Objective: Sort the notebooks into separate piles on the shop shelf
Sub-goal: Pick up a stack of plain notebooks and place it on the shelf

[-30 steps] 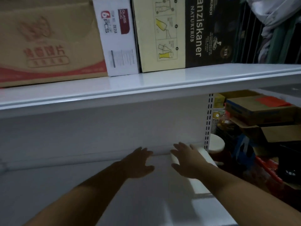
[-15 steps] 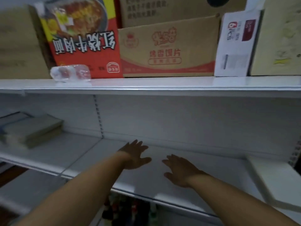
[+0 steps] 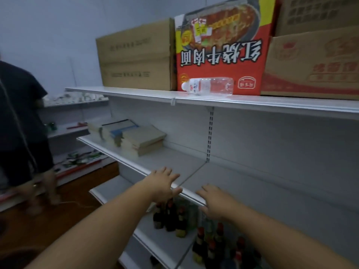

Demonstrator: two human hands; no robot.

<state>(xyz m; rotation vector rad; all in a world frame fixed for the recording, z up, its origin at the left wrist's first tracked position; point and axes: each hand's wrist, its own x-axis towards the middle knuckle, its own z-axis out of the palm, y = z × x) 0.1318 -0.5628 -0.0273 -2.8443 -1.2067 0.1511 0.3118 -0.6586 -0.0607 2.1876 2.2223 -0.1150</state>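
Several notebooks point(image 3: 134, 135) lie in stacks at the left end of the white middle shelf point(image 3: 186, 164), tan covers on top and one with a blue edge. My left hand point(image 3: 162, 183) hovers with fingers spread over the shelf's front edge, holding nothing. My right hand point(image 3: 214, 200) is also spread flat and empty, just right of it, above the same edge. Both hands are well to the right of the notebooks and apart from them.
Cardboard boxes point(image 3: 136, 59), a red noodle carton point(image 3: 221, 47) and a lying plastic bottle point(image 3: 208, 86) fill the top shelf. Dark sauce bottles point(image 3: 171, 218) stand on the lower shelf below my hands. Another person point(image 3: 21, 121) stands at the left by further shelves.
The view has swung left along the shelf, bringing the notebook stacks and the other person into sight. Both hands stayed spread and empty, now over the shelf's front edge.
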